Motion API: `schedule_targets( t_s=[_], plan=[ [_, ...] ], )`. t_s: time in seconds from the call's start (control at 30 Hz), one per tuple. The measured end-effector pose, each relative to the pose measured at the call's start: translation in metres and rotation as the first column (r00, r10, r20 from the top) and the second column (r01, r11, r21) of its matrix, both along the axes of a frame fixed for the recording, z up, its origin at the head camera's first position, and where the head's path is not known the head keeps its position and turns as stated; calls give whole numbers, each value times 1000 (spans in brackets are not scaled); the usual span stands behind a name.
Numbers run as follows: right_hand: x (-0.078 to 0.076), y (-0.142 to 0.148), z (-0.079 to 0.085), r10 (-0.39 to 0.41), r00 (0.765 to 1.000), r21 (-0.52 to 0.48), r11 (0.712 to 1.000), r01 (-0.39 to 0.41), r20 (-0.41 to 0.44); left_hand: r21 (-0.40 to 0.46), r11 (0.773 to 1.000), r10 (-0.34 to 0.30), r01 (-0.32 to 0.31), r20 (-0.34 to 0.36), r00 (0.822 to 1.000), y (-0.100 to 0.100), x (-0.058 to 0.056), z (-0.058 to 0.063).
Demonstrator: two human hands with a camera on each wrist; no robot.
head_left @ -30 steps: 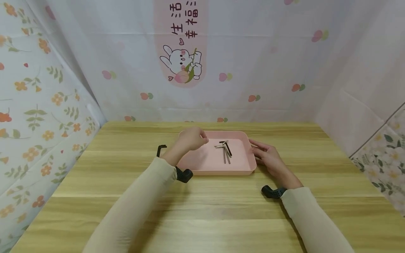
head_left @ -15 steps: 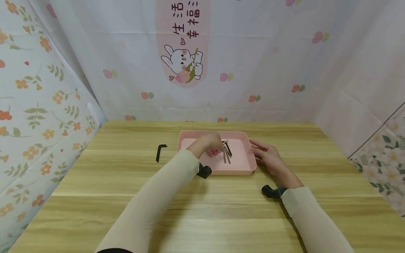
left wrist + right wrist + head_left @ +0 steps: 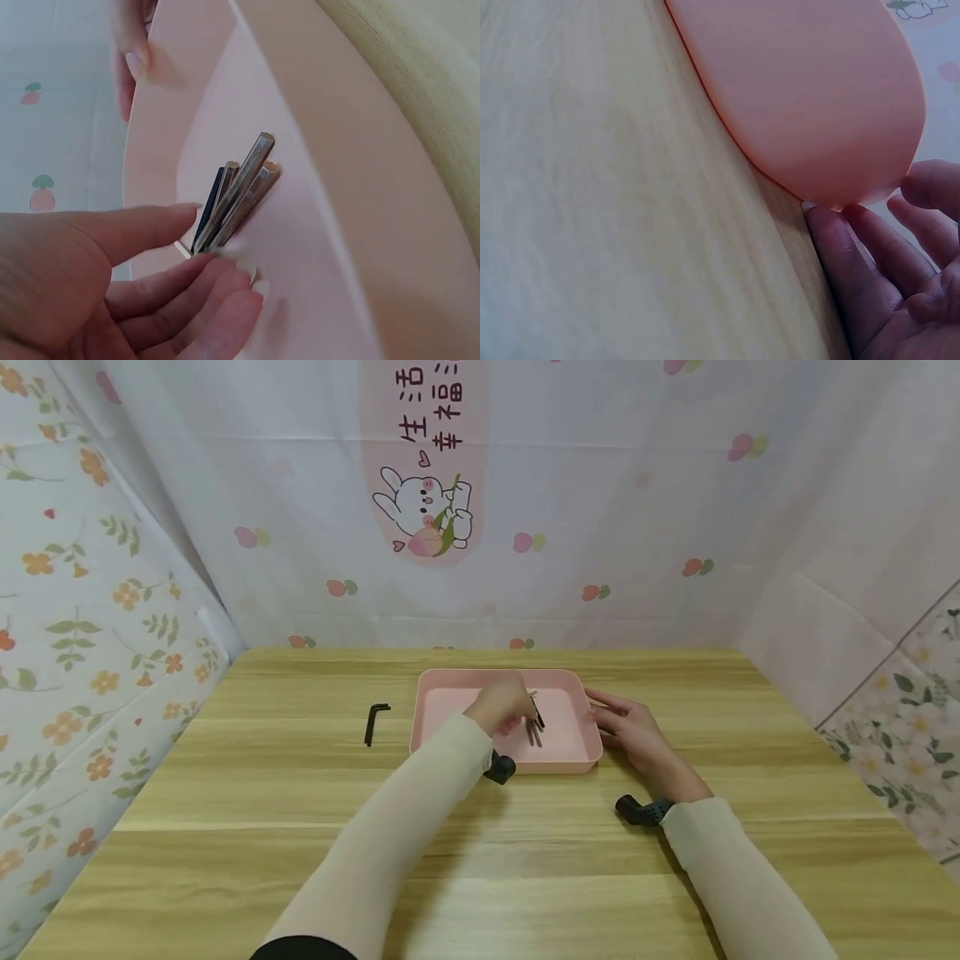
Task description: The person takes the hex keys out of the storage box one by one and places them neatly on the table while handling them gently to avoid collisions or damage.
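Note:
Several hex keys [image 3: 238, 191], silver ones and a black one, lie bunched in a shallow pink tray [image 3: 558, 756]. My left hand [image 3: 501, 703] reaches down into the tray beside them. In the left wrist view the thumb and fingers of that left hand [image 3: 142, 277] are apart on either side of the keys' near ends, fingertips right at them, hiding their short arms. My right hand [image 3: 633, 735] rests against the tray's right end. In the right wrist view, the fingertips [image 3: 832, 225] touch its outer wall, the fingers loosely extended.
Black hex keys [image 3: 372, 724] lie close together on the wooden table [image 3: 525, 877], left of the tray. A printed cloth [image 3: 615, 510] hangs behind the table, and a floral one [image 3: 97, 693] hangs on the left. Each wrist carries a black camera mount.
My left hand has moved right, from over the tray's left part to the bunched hex keys. My right hand stays at the tray's right end.

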State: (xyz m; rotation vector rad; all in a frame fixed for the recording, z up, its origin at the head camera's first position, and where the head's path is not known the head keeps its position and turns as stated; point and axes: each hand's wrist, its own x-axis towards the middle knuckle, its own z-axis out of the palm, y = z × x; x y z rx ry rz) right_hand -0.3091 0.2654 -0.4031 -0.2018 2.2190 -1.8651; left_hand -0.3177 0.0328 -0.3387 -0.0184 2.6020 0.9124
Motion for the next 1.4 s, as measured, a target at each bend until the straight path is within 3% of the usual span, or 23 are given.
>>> schedule_targets(
  t_s=[0.17,0.3,0.53,0.77,1.03,1.4],
  plan=[
    [0,-1,0,16,1000,-3,1000,-16,5,-97,995,-14,13,-3,1000,5,-2,2],
    [0,-1,-1,19,1000,-5,1000,-19,5,-129,992,-18,15,-22,1000,8,-3,1],
    [-1,0,-1,17,1000,-8,1000,-16,8,-172,985,-17,0,-101,995,10,0,0],
    [-1,0,-2,10,1000,-21,1000,-9,16,-271,962,-34,-17,-180,983,20,5,-2],
    [-1,1,-2,6,1000,-29,1000,-5,15,-302,953,-32,-27,-191,981,23,3,-2],
    [0,1,1,1,1000,-23,1000,-1,15,-269,963,-26,-27,-191,981,21,2,-1]
  ],
)
